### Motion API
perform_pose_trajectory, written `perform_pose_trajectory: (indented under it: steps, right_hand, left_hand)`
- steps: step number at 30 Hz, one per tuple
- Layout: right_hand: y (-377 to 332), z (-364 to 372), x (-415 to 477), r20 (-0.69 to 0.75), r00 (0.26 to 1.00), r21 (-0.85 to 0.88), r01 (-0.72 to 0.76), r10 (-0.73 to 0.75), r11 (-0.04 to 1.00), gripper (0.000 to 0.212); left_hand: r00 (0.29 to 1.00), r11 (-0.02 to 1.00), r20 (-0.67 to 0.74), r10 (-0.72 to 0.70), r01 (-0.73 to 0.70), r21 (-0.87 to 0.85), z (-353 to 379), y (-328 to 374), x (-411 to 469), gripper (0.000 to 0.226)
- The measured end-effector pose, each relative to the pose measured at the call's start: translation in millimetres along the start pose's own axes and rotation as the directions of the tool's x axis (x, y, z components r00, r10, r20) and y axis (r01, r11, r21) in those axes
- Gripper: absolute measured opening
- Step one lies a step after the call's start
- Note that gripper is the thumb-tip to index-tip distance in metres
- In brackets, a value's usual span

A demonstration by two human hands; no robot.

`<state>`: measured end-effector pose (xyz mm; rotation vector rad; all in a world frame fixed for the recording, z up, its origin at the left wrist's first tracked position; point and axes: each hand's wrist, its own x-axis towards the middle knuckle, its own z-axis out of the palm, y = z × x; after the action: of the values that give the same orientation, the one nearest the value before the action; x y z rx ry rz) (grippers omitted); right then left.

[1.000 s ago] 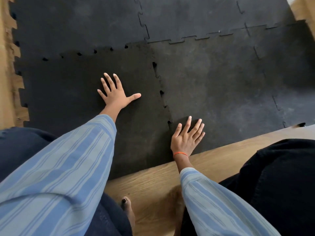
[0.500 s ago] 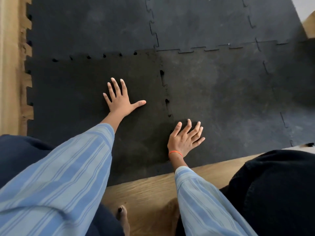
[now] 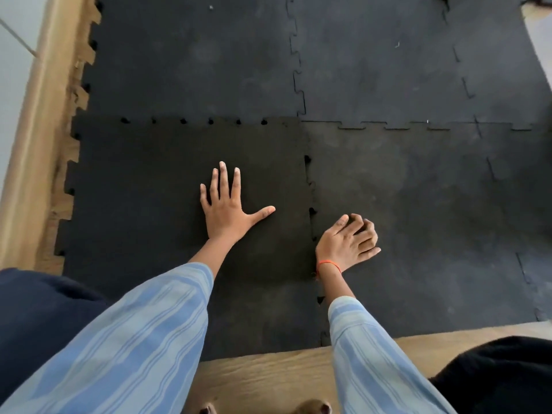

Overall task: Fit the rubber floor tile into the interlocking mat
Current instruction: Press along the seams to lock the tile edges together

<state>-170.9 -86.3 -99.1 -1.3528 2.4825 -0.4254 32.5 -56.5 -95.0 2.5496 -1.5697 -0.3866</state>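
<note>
A dark black rubber floor tile [image 3: 143, 189] with toothed edges lies at the near left of the interlocking mat [image 3: 403, 204]. Small gaps show along its far seam and its right seam. My left hand [image 3: 228, 209] rests flat on the tile, fingers spread, thumb pointing right. My right hand [image 3: 348, 243] hovers just right of the right seam, over the neighbouring greyer tile, with fingers loosely curled and nothing in them.
Wooden floor [image 3: 268, 377] runs along the near edge and a wooden skirting [image 3: 38, 130] along the left. Dark cloth [image 3: 501, 375] lies at the lower right, dark blue cloth [image 3: 38, 309] at the lower left. Bare toes [image 3: 313, 407] show at the bottom.
My right hand has lifted off the seam and its fingers have curled in. My left hand stays flat on the tile. The view has shifted so more of the mat's far side shows.
</note>
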Motion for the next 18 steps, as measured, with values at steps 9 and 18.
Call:
perform_pose_trajectory:
  steps: [9,18]
  right_hand:
    - [-4.8,5.3,3.1,0.000,1.000,-0.047,0.009,-0.009,0.999,0.035]
    - [-70.8,25.9,15.2,0.161,0.930,-0.072,0.344,-0.330,0.936,0.049]
  left_hand:
    - [0.996,0.994,-0.088,0.019,-0.029,-0.108,0.4,-3.1,-0.1,0.110]
    - [0.971,0.990,-0.232,0.055,-0.083,-0.112,-3.9,-46.1,7.3,0.081]
